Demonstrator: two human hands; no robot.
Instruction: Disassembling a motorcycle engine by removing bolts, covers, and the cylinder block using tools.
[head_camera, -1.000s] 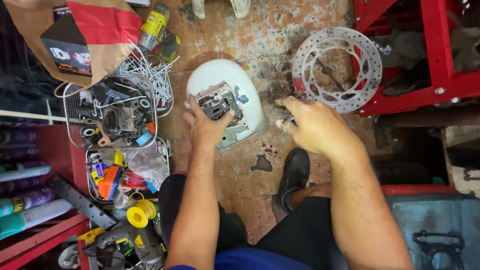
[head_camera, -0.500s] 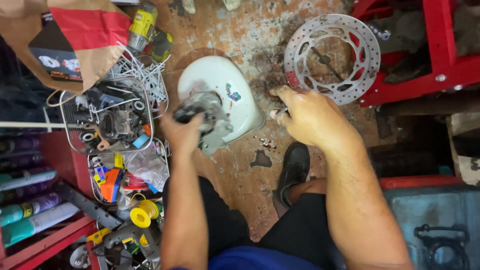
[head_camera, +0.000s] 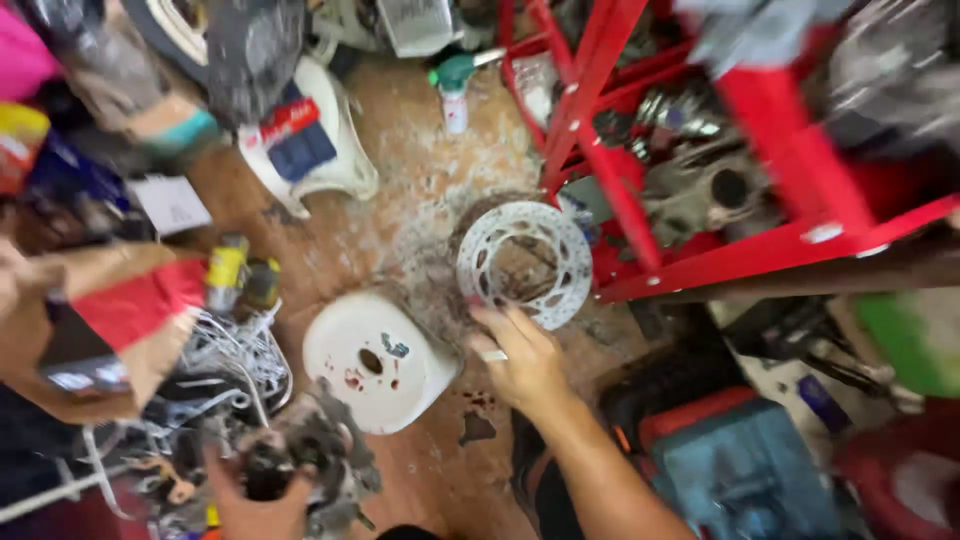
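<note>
left hand (head_camera: 262, 490) lifted metal part (head_camera: 315, 460) off white stool (head_camera: 375, 360)

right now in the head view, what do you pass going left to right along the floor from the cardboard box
cardboard box → tangle of white wire → white stool → right hand with the brake disc just above it → red metal frame

White stool (head_camera: 375, 360), upturned: left hand (head_camera: 262, 500) gripping grey engine part (head_camera: 318, 455) lower-left; right hand (head_camera: 522, 358) just right; brake disc (head_camera: 524, 262) upper-right.
</note>
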